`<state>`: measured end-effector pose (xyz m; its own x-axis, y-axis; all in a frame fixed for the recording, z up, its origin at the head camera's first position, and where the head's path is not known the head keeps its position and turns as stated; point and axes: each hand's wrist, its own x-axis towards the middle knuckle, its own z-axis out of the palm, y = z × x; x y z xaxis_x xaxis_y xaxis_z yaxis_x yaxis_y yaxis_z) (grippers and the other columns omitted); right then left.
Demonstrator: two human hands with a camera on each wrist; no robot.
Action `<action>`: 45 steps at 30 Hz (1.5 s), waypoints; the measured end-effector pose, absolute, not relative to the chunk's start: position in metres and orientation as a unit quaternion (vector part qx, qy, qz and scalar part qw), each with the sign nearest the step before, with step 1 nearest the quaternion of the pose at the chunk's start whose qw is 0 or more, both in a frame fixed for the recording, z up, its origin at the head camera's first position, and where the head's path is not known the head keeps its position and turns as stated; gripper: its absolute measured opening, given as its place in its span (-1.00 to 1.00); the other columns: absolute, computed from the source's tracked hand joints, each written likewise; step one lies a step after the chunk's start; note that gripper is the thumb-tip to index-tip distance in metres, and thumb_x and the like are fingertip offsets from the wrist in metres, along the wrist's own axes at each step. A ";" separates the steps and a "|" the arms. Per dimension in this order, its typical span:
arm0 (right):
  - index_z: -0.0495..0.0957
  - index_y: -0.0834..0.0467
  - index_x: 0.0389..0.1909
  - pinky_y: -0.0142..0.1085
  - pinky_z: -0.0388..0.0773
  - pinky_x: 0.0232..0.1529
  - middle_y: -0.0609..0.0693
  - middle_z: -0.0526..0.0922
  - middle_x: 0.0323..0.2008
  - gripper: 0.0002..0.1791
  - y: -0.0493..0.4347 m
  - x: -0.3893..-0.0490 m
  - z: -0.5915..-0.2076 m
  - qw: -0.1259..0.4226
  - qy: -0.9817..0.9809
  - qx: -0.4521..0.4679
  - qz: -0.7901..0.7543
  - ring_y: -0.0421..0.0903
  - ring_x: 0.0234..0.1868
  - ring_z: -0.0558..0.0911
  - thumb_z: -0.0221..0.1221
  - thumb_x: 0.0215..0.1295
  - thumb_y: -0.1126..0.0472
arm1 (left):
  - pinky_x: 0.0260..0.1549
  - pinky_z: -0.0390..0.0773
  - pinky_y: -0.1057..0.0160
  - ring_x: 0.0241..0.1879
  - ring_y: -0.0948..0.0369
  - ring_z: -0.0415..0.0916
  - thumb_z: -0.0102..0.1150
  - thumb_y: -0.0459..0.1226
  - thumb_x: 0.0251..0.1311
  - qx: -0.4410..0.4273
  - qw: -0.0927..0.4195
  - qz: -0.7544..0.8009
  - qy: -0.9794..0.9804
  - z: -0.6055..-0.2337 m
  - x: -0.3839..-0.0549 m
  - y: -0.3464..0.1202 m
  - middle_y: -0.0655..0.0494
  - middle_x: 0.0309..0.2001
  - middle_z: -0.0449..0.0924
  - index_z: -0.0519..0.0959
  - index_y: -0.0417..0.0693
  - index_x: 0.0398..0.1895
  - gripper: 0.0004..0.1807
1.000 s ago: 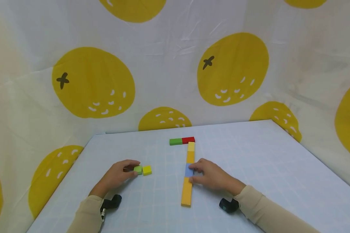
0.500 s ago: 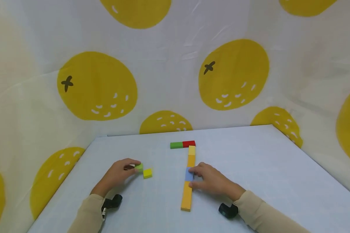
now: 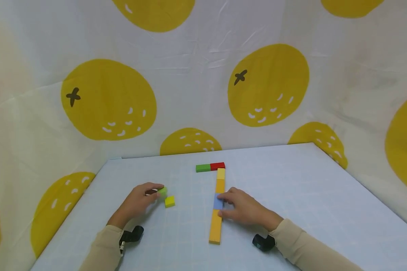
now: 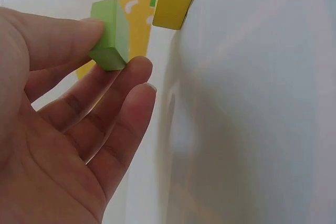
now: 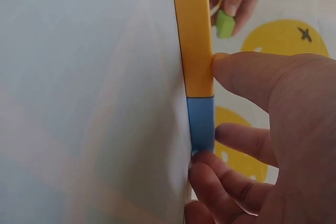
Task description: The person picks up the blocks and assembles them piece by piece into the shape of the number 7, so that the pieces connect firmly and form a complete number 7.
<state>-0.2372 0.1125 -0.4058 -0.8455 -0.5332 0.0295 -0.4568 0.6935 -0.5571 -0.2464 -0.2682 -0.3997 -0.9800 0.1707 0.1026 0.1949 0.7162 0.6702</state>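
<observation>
My left hand (image 3: 137,201) pinches a light green block (image 4: 109,35) between thumb and fingers, above the tabletop. Just beyond it lies a small yellow block (image 3: 170,202). My right hand (image 3: 247,209) rests at a straight row of blocks. Its thumb is on the long orange block (image 5: 194,35), and its index fingertip touches the blue block (image 5: 201,121). The other fingers bend down beside the blue block. Farther along the row come a shorter orange block (image 3: 220,186) and a pale yellow block (image 3: 221,174).
At the far end of the row, a green block (image 3: 203,168) and a red block (image 3: 218,166) lie end to end crosswise. A white table (image 3: 291,180) carries everything. Behind it hangs a curtain (image 3: 196,86) printed with yellow fruit.
The light green block, beside the yellow one on the table before, has been lifted slightly and turned in my left hand. My right hand stays at the row.
</observation>
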 end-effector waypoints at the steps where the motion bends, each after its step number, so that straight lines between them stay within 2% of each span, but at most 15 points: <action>1: 0.56 0.01 0.28 -0.25 0.53 -0.09 -0.17 0.49 -0.10 -0.34 0.112 -0.237 -0.406 0.070 0.917 -0.270 -0.287 -0.20 -0.10 0.47 0.31 0.24 -0.24 | 0.07 0.54 -0.09 0.10 0.01 0.53 0.20 -0.23 0.38 -0.097 0.018 -0.365 -0.926 -0.399 -0.246 -0.268 0.06 0.16 0.59 0.63 0.05 0.17 -0.68; 7: 0.56 -0.02 0.28 -0.25 0.55 -0.09 -0.17 0.50 -0.09 -0.34 0.109 -0.235 -0.405 0.084 0.918 -0.259 -0.289 -0.20 -0.10 0.47 0.33 0.22 -0.23 | 0.08 0.53 -0.10 0.10 0.01 0.54 0.20 -0.25 0.38 -0.101 0.010 -0.373 -0.922 -0.400 -0.246 -0.264 0.06 0.15 0.60 0.64 0.03 0.16 -0.69; 11: 0.56 -0.03 0.28 -0.25 0.56 -0.09 -0.17 0.50 -0.09 -0.35 0.108 -0.235 -0.403 0.083 0.917 -0.263 -0.288 -0.21 -0.10 0.48 0.33 0.22 -0.23 | 0.08 0.53 -0.07 0.10 0.06 0.53 0.19 -0.27 0.37 -0.094 0.003 -0.380 -0.920 -0.400 -0.251 -0.260 0.11 0.15 0.59 0.64 0.07 0.16 -0.68; 17: 0.56 -0.02 0.28 -0.25 0.54 -0.10 -0.17 0.48 -0.10 -0.35 0.113 -0.236 -0.404 0.076 0.920 -0.259 -0.286 -0.20 -0.09 0.47 0.33 0.23 -0.21 | 0.10 0.52 -0.05 0.10 0.06 0.52 0.18 -0.28 0.37 -0.104 -0.008 -0.393 -0.914 -0.394 -0.264 -0.253 0.08 0.18 0.57 0.61 0.05 0.21 -0.64; 25: 0.55 0.02 0.28 -0.22 0.54 -0.07 -0.16 0.49 -0.09 -0.34 0.115 -0.238 -0.405 0.078 0.914 -0.271 -0.290 -0.20 -0.08 0.47 0.31 0.24 -0.23 | -0.05 0.54 0.10 0.04 0.10 0.53 0.19 -0.31 0.35 -0.091 -0.015 -0.391 -0.916 -0.387 -0.280 -0.248 0.07 0.17 0.58 0.61 0.01 0.22 -0.62; 32: 0.54 0.01 0.29 -0.21 0.53 -0.05 -0.17 0.48 -0.08 -0.33 0.113 -0.238 -0.405 0.072 0.915 -0.276 -0.287 -0.21 -0.06 0.47 0.30 0.25 -0.24 | -0.17 0.55 0.17 -0.13 0.18 0.61 0.17 -0.30 0.36 -0.099 -0.026 -0.403 -0.909 -0.385 -0.293 -0.242 0.04 0.15 0.61 0.59 -0.04 0.25 -0.60; 37: 0.54 0.00 0.29 -0.22 0.54 -0.06 -0.17 0.48 -0.08 -0.33 0.113 -0.238 -0.405 0.077 0.915 -0.273 -0.288 -0.21 -0.07 0.46 0.30 0.25 -0.25 | -0.10 0.55 0.11 -0.15 0.18 0.62 0.17 -0.28 0.35 -0.077 -0.043 -0.429 -0.899 -0.385 -0.299 -0.238 0.04 0.14 0.61 0.58 -0.02 0.26 -0.59; 41: 0.53 0.00 0.30 -0.21 0.53 -0.05 -0.16 0.48 -0.07 -0.33 0.113 -0.238 -0.403 0.072 0.918 -0.273 -0.280 -0.21 -0.07 0.46 0.29 0.26 -0.25 | 0.01 0.54 0.07 -0.09 0.16 0.60 0.18 -0.27 0.34 -0.076 -0.051 -0.446 -0.890 -0.387 -0.303 -0.232 0.05 0.16 0.60 0.58 -0.01 0.26 -0.58; 45: 0.53 0.01 0.30 -0.21 0.53 -0.06 -0.16 0.48 -0.06 -0.33 0.113 -0.237 -0.403 0.074 0.918 -0.272 -0.279 -0.20 -0.07 0.46 0.29 0.26 -0.24 | 0.03 0.52 0.08 0.00 0.12 0.55 0.20 -0.29 0.30 -0.090 -0.051 -0.452 -0.886 -0.390 -0.307 -0.229 0.06 0.17 0.59 0.60 -0.02 0.24 -0.58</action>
